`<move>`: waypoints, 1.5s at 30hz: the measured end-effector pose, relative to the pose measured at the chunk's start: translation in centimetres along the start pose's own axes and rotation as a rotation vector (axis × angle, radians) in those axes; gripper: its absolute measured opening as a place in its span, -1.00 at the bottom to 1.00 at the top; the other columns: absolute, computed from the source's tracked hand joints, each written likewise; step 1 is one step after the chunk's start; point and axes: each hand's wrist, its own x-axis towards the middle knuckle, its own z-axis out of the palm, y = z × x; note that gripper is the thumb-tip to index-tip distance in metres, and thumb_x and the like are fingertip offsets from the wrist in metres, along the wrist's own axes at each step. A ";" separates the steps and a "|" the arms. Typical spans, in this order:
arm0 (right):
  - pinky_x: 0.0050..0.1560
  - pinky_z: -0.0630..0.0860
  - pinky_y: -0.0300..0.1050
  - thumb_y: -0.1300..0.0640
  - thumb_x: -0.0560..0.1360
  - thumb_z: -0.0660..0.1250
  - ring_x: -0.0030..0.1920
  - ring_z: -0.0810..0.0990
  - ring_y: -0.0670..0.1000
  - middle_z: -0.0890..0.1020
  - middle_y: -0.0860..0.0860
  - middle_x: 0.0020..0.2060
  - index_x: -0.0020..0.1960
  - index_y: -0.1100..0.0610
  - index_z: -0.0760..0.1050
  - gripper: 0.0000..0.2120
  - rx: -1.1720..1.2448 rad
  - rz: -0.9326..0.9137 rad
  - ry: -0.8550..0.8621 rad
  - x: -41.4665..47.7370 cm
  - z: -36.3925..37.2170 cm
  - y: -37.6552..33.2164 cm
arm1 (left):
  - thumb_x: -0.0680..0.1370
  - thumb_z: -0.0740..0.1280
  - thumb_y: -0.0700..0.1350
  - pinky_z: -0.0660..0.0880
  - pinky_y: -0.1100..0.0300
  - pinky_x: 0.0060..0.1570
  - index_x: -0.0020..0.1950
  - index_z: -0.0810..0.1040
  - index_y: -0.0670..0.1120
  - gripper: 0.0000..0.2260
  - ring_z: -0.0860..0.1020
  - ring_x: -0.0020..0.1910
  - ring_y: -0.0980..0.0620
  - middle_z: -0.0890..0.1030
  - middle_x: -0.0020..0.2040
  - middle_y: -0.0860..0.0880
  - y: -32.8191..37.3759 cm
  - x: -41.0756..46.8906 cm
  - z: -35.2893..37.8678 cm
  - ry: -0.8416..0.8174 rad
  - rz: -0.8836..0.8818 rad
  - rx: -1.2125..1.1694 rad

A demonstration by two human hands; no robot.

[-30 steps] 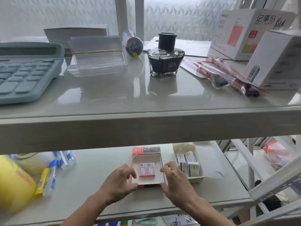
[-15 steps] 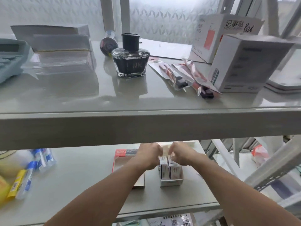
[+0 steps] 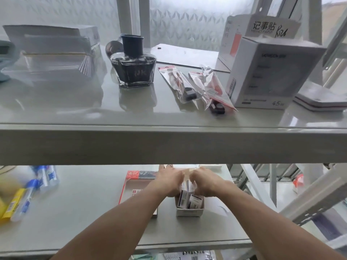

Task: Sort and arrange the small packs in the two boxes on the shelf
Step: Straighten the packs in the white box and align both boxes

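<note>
Two boxes stand on the lower shelf [image 3: 84,212]. The flat red-edged box [image 3: 129,186] lies on the left, with one small red and white pack [image 3: 136,192] showing inside; my forearm hides the rest. The small white box [image 3: 189,212] beside it on the right holds upright white packs [image 3: 189,200]. Both hands reach into the white box: my left hand [image 3: 170,182] and my right hand [image 3: 205,182] are curled over the packs at its far end. The fingertips are hidden, so the exact grip is unclear.
Blue glue sticks [image 3: 44,175] and a yellow pack [image 3: 13,203] lie at the lower shelf's left. The upper shelf edge [image 3: 169,143] hangs just above my hands; it carries an ink bottle [image 3: 133,66], bagged pens [image 3: 197,87], white cartons [image 3: 270,72] and stacked sleeves [image 3: 54,57].
Both hands left the sides of the red-edged box and moved right into the white box, where they now stay over the upright packs. The camera view has swung right.
</note>
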 end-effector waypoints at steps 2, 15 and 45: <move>-0.11 0.57 0.03 0.09 0.40 0.42 -0.12 0.58 0.19 0.67 0.16 -0.17 -0.12 0.24 0.62 -0.80 0.008 0.002 0.029 -0.1 0.0 -0.1 | 0.45 0.34 -0.15 0.29 -0.14 0.22 0.02 0.58 -0.01 -0.83 0.46 0.11 -0.14 0.64 -0.03 -0.07 0.0 -0.1 0.1 0.025 -0.006 -0.017; 0.09 0.53 -0.03 0.30 0.43 0.29 0.06 0.57 0.13 0.67 0.10 0.02 -0.02 0.16 0.65 -0.80 0.162 0.011 0.177 -0.4 1.0 0.8 | 0.52 0.28 -0.12 0.29 -0.07 0.17 0.06 0.61 0.10 -0.80 0.43 0.19 -0.08 0.62 0.09 0.00 -0.5 -0.8 -0.5 0.072 -0.038 -0.254; -0.12 0.46 -0.16 0.21 0.48 0.45 -0.10 0.53 0.04 0.64 0.06 0.07 0.09 0.12 0.67 -0.82 0.167 -0.007 0.022 -1.3 1.7 0.7 | 0.55 0.37 -0.03 0.22 -0.23 0.29 0.07 0.67 0.10 -0.86 0.38 0.26 -0.15 0.59 0.16 -0.05 0.9 -2.6 -0.1 -0.065 -0.042 -0.136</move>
